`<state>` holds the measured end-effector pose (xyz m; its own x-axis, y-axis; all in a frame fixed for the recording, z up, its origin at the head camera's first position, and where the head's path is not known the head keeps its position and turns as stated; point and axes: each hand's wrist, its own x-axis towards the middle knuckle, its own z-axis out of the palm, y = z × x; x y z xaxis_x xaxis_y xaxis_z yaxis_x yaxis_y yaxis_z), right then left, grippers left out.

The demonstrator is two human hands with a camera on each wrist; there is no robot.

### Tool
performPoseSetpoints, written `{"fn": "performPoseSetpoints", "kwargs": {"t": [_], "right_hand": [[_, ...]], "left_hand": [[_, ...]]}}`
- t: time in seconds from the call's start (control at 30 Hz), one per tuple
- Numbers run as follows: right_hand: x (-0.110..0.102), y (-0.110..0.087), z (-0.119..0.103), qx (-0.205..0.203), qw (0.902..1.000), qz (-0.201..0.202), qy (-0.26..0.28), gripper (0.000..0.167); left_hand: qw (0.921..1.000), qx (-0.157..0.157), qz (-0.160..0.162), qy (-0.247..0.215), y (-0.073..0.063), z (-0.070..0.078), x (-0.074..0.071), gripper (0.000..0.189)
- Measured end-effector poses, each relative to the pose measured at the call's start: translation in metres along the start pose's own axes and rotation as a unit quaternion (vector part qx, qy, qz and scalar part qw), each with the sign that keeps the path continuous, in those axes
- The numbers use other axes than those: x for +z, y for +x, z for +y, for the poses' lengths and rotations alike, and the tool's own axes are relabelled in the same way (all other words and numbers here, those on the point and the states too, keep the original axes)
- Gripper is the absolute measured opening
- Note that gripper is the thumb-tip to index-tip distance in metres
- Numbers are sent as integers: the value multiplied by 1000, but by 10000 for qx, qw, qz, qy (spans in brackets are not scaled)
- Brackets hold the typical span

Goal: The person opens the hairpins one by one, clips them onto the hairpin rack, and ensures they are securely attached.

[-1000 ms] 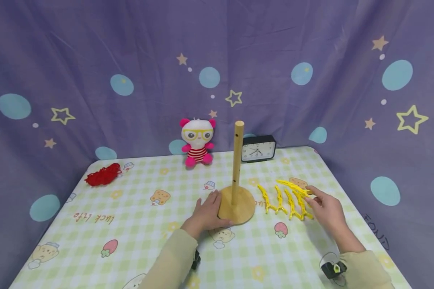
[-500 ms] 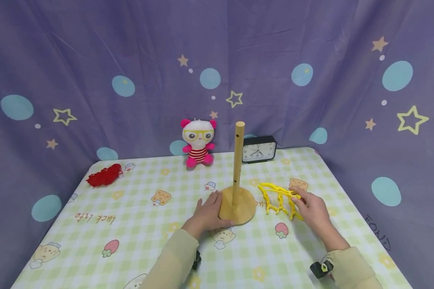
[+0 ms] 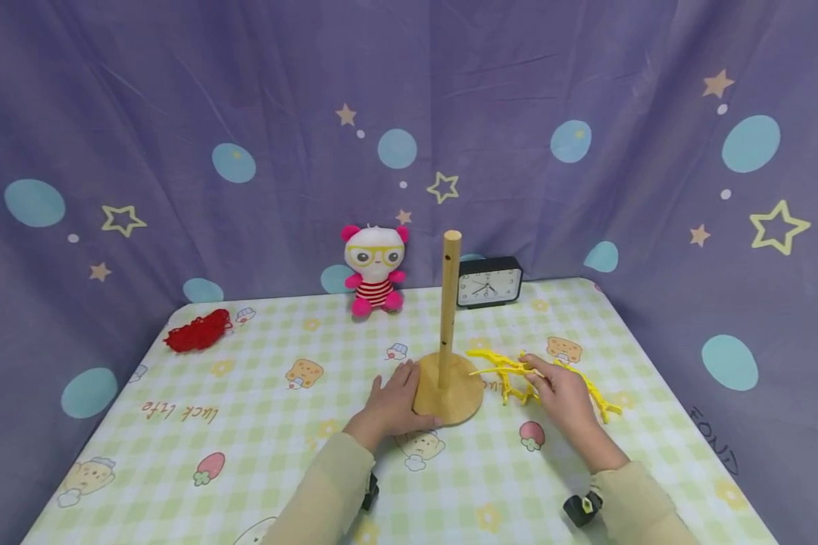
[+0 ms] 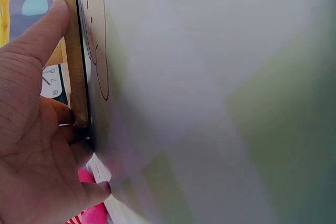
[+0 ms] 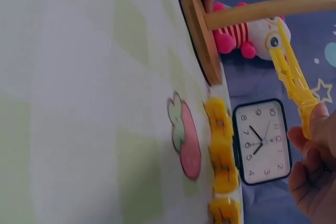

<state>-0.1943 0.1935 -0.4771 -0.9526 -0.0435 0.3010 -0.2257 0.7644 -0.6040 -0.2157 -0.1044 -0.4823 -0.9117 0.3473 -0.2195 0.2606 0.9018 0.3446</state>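
My left hand (image 3: 391, 401) holds the left rim of the round base of a wooden stand (image 3: 449, 303), an upright post with small holes. In the left wrist view, the thumb (image 4: 52, 24) lies against the base's edge (image 4: 76, 66) and the fingers bend at its other side. My right hand (image 3: 562, 393) pinches a forked yellow plastic piece (image 5: 294, 80) by its end, between thumb and fingers, with the two prongs pointing toward the post. Beneath that hand, several more yellow pieces (image 3: 603, 397) lie in a row on the table, partly hidden by it.
Behind the stand are a pink and white panda plush (image 3: 375, 269) and a black-framed clock (image 3: 489, 282). A red tangled bundle (image 3: 199, 331) lies at the table's far left. The checked tablecloth (image 3: 259, 431) runs back to a purple curtain (image 3: 300, 76).
My right hand has moved left from the right end of the row toward the stand, carrying the yellow piece. The left hand stays on the base.
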Motion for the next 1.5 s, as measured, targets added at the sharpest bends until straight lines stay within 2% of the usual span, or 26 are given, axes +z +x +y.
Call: {"fn": "performPoseSetpoints", "kwargs": {"t": [0.13,0.37,0.57,0.73,1.0,1.2,1.5], "right_hand": [[11,5,-11,-172,9996,200,37,30],[32,14,-30,-373,9990,152,174,29],[47,17,-40,-703,9966,312,288,26],[54,18,-43,-707,9968,96,371,27],[46,17,-42,-501,9942,-695,649,42],[36,13,-34,-436,9938,-703,742,53],[13,5,-13,-155,9962,-713,476,45]], "left_hand": [[10000,-42,-34,2,0,0,0,110],[9999,-90,-64,-71,1,2,-2,109],[9999,-114,-62,-111,0,3,-1,109],[9999,-98,-44,-74,0,4,-3,108],[9999,-77,-78,-69,1,4,-3,108],[9999,-115,-95,-71,0,4,-3,107],[9997,-154,-143,-96,-1,4,-4,108]]}}
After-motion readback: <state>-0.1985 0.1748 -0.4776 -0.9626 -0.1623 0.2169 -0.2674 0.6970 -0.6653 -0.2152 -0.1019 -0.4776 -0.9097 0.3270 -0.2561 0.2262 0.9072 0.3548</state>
